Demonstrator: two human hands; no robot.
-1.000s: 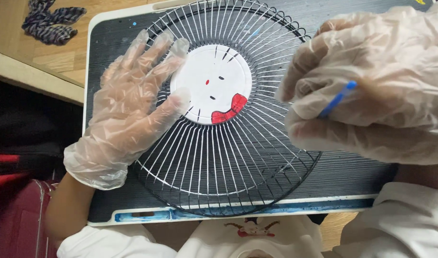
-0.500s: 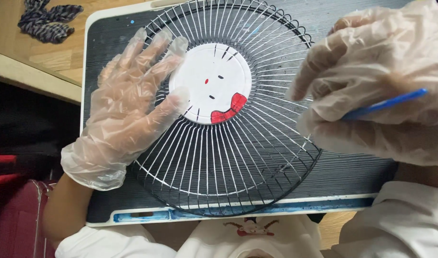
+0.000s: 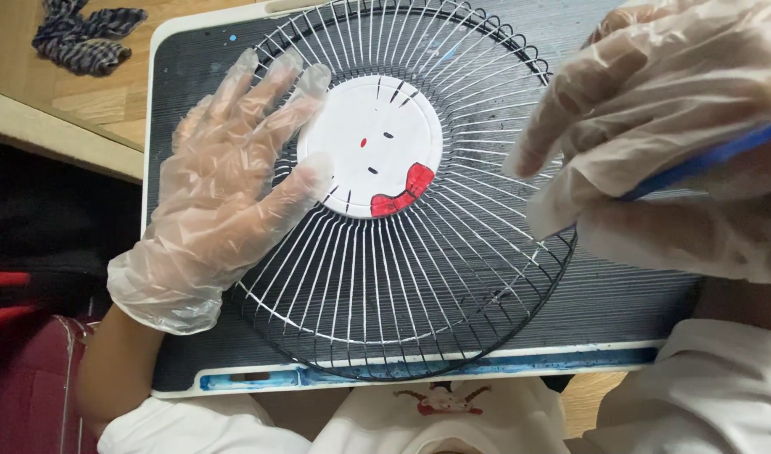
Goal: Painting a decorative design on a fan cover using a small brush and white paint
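A round wire fan grille (image 3: 453,277) lies flat on a dark board. Its white centre disc (image 3: 370,145) carries a painted cartoon face with a red bow. My left hand (image 3: 226,197), in a clear plastic glove, rests flat on the grille's left side, fingers spread, fingertips touching the disc's edge. My right hand (image 3: 663,143), also gloved, hovers over the grille's right side, fingers curled around a thin blue stick (image 3: 705,160), likely a brush; its tip is hidden.
The dark ribbed board (image 3: 621,294) has a white rim and a blue-stained groove (image 3: 385,374) along its near edge. A checked cloth (image 3: 83,38) lies on the wooden floor at top left. A red bag (image 3: 24,378) sits at lower left.
My right hand has lifted and drawn to the right, and the blue stick has swung toward the frame's right edge. My left hand has stayed flat on the grille.
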